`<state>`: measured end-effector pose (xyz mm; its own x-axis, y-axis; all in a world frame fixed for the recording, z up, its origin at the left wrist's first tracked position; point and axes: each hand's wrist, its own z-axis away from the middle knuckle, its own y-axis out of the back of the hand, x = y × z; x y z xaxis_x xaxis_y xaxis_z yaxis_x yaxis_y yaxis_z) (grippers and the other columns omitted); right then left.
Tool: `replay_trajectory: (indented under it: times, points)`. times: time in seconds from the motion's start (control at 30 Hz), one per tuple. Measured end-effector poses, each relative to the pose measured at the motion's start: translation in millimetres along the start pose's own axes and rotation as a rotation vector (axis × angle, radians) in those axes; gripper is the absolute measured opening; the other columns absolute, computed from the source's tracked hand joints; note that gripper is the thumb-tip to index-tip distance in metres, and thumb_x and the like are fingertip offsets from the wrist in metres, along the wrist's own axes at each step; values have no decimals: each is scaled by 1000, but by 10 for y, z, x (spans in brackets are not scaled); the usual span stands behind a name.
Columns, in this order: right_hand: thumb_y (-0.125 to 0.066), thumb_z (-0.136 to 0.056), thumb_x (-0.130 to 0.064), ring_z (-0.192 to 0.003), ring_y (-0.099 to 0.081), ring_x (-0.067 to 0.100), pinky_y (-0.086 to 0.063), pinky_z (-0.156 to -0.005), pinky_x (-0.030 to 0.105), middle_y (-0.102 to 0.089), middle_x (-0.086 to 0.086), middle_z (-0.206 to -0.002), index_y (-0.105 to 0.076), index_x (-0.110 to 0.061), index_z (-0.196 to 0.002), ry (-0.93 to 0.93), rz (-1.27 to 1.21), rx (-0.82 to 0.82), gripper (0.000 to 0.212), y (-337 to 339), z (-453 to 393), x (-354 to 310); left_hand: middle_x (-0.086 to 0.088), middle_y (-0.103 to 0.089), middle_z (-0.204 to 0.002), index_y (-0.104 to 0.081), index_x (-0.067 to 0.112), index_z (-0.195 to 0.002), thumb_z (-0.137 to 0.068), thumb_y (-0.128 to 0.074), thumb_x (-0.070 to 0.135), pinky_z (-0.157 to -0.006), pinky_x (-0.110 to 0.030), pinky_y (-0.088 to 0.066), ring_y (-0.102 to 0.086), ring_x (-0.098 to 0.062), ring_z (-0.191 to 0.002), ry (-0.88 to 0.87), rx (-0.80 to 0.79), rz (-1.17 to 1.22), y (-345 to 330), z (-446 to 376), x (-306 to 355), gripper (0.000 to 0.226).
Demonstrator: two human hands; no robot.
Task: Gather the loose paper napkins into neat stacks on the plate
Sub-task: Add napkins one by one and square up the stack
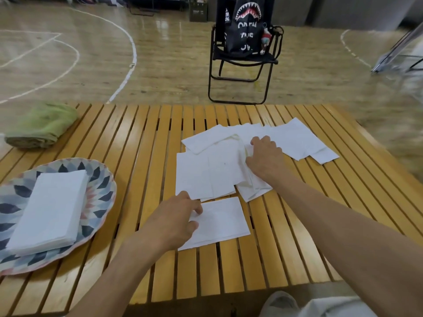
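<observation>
Several loose white paper napkins (207,172) lie overlapping in the middle of the slatted wooden table (137,143). My right hand (264,156) grips a crumpled napkin (250,184) in the pile. My left hand (177,221) pinches the left edge of a single flat napkin (223,221) lying nearest to me. At the left, a patterned plate (100,188) carries one neat stack of napkins (50,209).
A folded green towel (43,125) sits at the table's far left corner. Beyond the table a black folding chair (242,62) holds a black bag. The table's near edge runs just above my knee (281,302).
</observation>
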<state>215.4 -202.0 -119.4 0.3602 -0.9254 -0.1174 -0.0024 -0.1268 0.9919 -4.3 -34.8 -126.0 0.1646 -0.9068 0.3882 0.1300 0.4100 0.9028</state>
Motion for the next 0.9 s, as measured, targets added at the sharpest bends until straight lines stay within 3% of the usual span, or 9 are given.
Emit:
replay_trajectory:
  times: [0.2,0.4,0.57,0.63,0.77,0.83,0.9]
  points:
    - [-39,-104,-16,-100,-57,29,-48,-91,43,-57,12,-113,-55,-8,-116,-36,-65,49,22,-35,4,60,14,-50,-111,-66,35,-114,-96,-60,31,-84,-22,-45,-55,-8,-102,-25,-28,35,-14,-39,-37,19]
    - [-40,-104,-17,-92,-58,27,-49,-82,42,-62,8,-100,-56,-8,-108,-78,-186,110,19,-19,19,153,19,-49,-102,-68,36,-103,-94,-62,32,-70,-11,-35,-53,-3,-93,-45,-64,63,2,-39,-74,12]
    - [-43,-104,-26,-76,-58,23,-43,-61,32,-68,6,-89,-66,-9,-100,-90,-274,194,29,-43,34,213,17,-55,-97,-72,33,-93,-91,-63,35,-76,-21,-49,-55,-4,-89,-51,-136,86,47,-15,-50,9]
    - [-44,-104,-28,-80,-57,21,-39,-62,31,-71,6,-97,-70,-12,-107,-93,-294,214,30,-32,44,227,15,-57,-95,-72,32,-90,-91,-64,36,-79,-25,-51,-56,-5,-87,-54,-159,85,61,-4,-34,9]
    - [-45,-104,-32,-94,-63,25,-51,-73,37,-71,4,-108,-70,-17,-120,-117,-347,236,33,87,121,209,16,-61,-90,-68,34,-88,-91,-65,36,-77,-23,-51,-58,-5,-85,-55,-150,110,68,3,-34,5]
    - [-47,-103,-33,-84,-63,18,-53,-70,34,-71,0,-105,-71,-17,-117,-103,-407,266,32,198,195,176,17,-60,-91,-67,34,-90,-91,-66,36,-75,-20,-49,-57,-4,-85,-46,-117,128,71,3,-49,3]
    - [-50,-101,-30,-71,-59,5,-45,-61,24,-69,-5,-92,-74,-17,-100,-69,-517,282,26,334,295,121,18,-59,-93,-67,33,-96,-91,-66,37,-75,-19,-48,-56,-3,-86,-35,-57,167,79,-8,-69,7]
